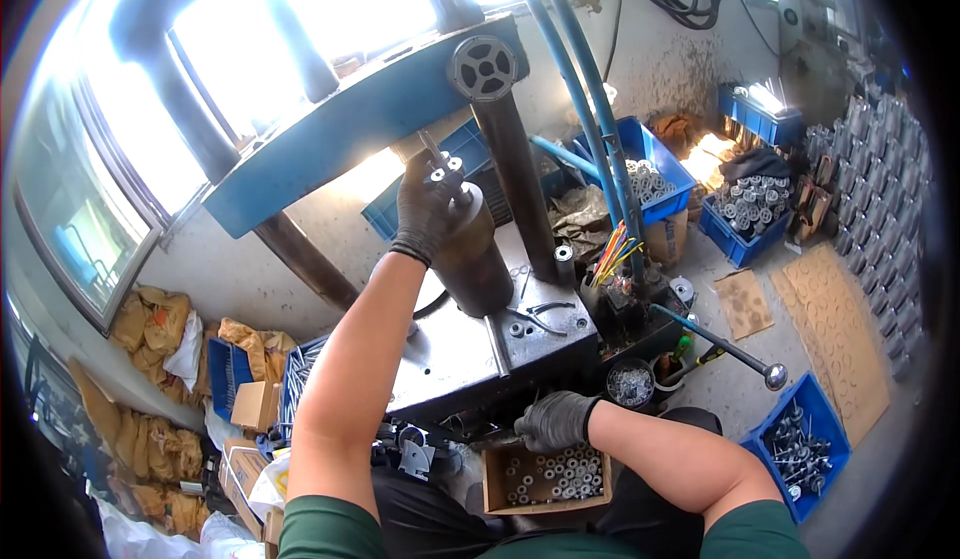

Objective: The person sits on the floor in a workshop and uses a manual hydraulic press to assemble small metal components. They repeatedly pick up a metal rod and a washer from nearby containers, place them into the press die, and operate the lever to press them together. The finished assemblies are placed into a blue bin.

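Note:
My left hand (424, 201), in a dark grey knit glove, is raised under the blue beam of a press (370, 109). Its closed fingers hold small metal parts with round, pale ends (446, 169) at the top of a dark steel cylinder (470, 254). That cylinder stands upright on the steel press table (450, 364). Low in front, my gloved right hand (556, 421) is closed at the table's front edge, above the back of a wooden box (494, 481) of metal rings (575, 474). Whatever its fingers hold is hidden.
Pliers (540, 317) lie on the table beside the cylinder. To the right, a ball-ended lever (735, 349) sticks out over the floor. Blue bins (835, 439) of metal parts stand at the right; stacked metal parts (880, 229) line the wall. Sacks and cartons (255, 404) crowd the left.

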`<state>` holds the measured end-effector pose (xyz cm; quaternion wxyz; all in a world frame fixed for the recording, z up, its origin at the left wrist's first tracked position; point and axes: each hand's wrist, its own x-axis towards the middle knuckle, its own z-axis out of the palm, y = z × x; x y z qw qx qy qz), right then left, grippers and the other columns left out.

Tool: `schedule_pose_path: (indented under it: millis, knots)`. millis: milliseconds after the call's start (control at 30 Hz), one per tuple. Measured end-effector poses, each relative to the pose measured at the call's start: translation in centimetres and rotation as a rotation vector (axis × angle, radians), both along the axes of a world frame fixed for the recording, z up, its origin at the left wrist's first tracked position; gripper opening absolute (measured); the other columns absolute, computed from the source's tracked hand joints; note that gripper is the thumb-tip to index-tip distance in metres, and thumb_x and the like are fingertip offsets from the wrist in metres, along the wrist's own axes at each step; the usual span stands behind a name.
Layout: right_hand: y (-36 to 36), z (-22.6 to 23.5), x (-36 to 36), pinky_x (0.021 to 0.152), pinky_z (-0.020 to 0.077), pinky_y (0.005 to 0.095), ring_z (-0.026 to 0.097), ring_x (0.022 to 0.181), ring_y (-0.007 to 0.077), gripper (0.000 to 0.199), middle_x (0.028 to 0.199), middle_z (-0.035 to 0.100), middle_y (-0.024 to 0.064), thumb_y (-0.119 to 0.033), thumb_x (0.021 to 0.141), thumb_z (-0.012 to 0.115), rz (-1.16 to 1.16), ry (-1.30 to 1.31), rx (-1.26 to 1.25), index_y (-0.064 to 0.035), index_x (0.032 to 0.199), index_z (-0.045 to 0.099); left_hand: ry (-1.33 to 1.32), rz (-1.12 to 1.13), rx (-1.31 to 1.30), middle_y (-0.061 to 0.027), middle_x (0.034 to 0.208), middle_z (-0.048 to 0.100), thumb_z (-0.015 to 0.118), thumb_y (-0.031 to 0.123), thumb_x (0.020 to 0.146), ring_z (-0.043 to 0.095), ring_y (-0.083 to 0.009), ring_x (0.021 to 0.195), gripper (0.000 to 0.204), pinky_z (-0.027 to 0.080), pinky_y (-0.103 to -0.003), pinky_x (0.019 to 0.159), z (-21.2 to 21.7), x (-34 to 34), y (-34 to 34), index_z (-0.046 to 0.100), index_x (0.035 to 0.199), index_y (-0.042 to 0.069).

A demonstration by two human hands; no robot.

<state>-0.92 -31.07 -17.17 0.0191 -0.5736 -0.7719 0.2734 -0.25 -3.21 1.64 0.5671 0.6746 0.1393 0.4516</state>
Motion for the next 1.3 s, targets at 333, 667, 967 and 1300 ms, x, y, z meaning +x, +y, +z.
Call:
schedule_pose_path:
  millis: [333, 667, 967, 1300]
  knots:
    - [-1.0, 1.8, -0.3, 0.092, 0.0579, 0.0527, 0.074, 0.106, 0.0396, 0.039, 0.110, 0.078, 0.0200, -0.031, 0.093, 0.064, 0.061, -0.032, -0.057, -0.0083, 0.123, 0.074, 0.027, -0.006, 0.156, -0.0086, 0.110, 0.070, 0.076, 0.007, 0.095, 0.071, -0.0168, 0.089, 0.045, 0.061, -0.033, 0.078, -1.2, -0.1, 2.3, 0.059, 0.136, 0.006]
    - [-7.1, 7.3, 2.1, 0.077, 0.0579, 0.0518, 0.074, 0.091, 0.0396, 0.030, 0.100, 0.074, 0.0201, -0.028, 0.091, 0.072, -0.048, 0.118, 0.443, -0.0055, 0.111, 0.071, 0.076, 0.093, 0.207, -0.0132, 0.118, 0.073, 0.074, 0.008, 0.094, 0.074, -0.0187, 0.097, 0.049, 0.060, -0.034, 0.087, -1.4, 0.0, 2.4, 0.063, 0.141, 0.012]
    - [-18.0, 20.4, 7.7, 0.082, 0.0552, 0.0516, 0.070, 0.092, 0.0396, 0.034, 0.107, 0.073, 0.0165, -0.020, 0.082, 0.079, -0.540, -0.438, 0.481, -0.0030, 0.110, 0.071, 0.173, 0.213, 0.265, -0.0095, 0.105, 0.076, 0.083, 0.013, 0.095, 0.071, -0.0118, 0.085, 0.050, 0.060, -0.028, 0.076, -1.1, 0.4, 1.7, 0.064, 0.140, 0.006]
    - [-24.2, 13.4, 8.0, 0.074, 0.0597, 0.0491, 0.074, 0.079, 0.0393, 0.020, 0.083, 0.074, 0.0173, -0.027, 0.086, 0.072, -0.583, -0.337, 0.082, -0.0075, 0.087, 0.076, 0.185, 0.272, 0.394, -0.0078, 0.108, 0.076, 0.085, 0.022, 0.093, 0.071, -0.0108, 0.080, 0.056, 0.061, -0.029, 0.073, -1.4, 0.5, 2.9, 0.064, 0.142, 0.008]
